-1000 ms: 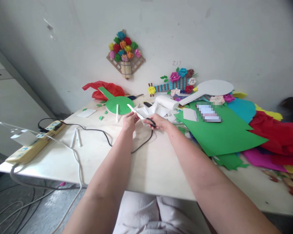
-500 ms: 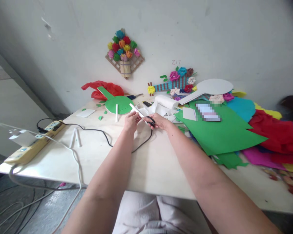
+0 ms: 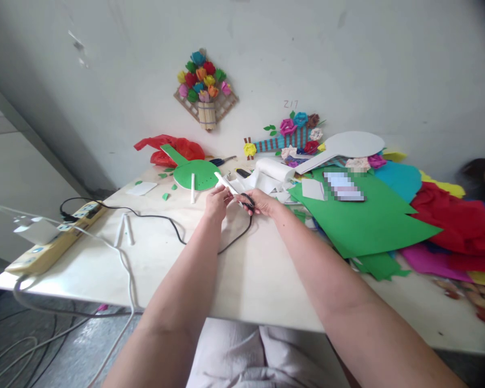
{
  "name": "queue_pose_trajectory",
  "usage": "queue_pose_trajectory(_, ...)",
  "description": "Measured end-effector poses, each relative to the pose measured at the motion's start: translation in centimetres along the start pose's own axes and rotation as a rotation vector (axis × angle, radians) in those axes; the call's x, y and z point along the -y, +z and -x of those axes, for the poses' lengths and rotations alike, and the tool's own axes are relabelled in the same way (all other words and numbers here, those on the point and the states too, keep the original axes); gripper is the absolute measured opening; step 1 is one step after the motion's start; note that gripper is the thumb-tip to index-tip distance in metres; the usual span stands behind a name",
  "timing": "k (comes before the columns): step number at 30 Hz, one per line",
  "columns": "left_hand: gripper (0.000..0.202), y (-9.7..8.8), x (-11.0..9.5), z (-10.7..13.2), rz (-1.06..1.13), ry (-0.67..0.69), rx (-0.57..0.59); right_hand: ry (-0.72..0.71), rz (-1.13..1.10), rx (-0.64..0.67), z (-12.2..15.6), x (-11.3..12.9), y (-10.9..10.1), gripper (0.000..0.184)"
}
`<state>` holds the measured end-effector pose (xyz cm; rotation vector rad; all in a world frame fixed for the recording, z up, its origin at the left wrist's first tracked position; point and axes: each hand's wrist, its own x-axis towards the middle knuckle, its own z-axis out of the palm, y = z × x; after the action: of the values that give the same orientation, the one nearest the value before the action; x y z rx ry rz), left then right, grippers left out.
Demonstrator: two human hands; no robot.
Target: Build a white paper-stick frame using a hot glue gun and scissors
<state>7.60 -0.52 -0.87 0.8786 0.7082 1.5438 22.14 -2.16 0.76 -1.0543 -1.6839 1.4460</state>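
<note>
White strip [image 3: 223, 181] shifted slightly right | left hand [image 3: 217, 202] pinching it | right hand [image 3: 263, 202] gripping black scissors [image 3: 248, 199]

Diffuse light is filling the scene, whitening the left front edge of the tabletop [image 3: 262, 285] and glinting on the floor [image 3: 81, 339]. A faint shadow is lying beside the left forearm [image 3: 186, 264]. The wall [image 3: 347, 64] is dimming toward the left; blackness is swallowing the top right corner. Blur is smearing the right edge, detail around the left hand [image 3: 217, 201] and right hand [image 3: 263, 203] is softening, and coarse pixels are covering the phone [image 3: 343, 186].
</note>
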Motion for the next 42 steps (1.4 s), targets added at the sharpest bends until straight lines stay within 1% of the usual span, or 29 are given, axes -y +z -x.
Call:
queue_pose_trajectory(6, 0.012, -0.2, 0.0, 0.0, -0.008, 0.008, 0.015, 0.016, -0.003, -0.014, 0.1, 0.1, 0.3, 0.038)
queue_pose_trajectory(11, 0.014, -0.2, -0.1, 0.1, -0.009, -0.018, 0.028, 0.040, 0.030, -0.051, 0.2, 0.4, 0.7, 0.036)
queue_pose_trajectory(17, 0.015, -0.5, -0.3, -0.2, -0.011, -0.015, -0.068, 0.071, 0.082, -0.053, 0.4, 0.8, 0.9, 0.033)
queue_pose_trajectory(24, 0.016, -0.6, -0.6, -0.3, -0.013, -0.017, -0.043, 0.046, 0.037, 0.001, 0.1, 0.1, 0.2, 0.040)
queue_pose_trajectory(33, 0.025, -0.1, -0.7, 0.2, -0.014, -0.034, -0.043, 0.047, 0.003, 0.023, 0.3, 0.2, -0.1, 0.047)
queue_pose_trajectory(38, 0.026, 0.0, -0.6, 0.3, -0.027, -0.031, -0.034, 0.050, 0.009, 0.009, 0.1, 0.1, -0.1, 0.046)
queue_pose_trajectory(42, 0.025, 0.0, -0.6, 0.4, -0.032, -0.023, -0.026, 0.059, -0.012, 0.006, 0.3, 0.4, 0.1, 0.044)
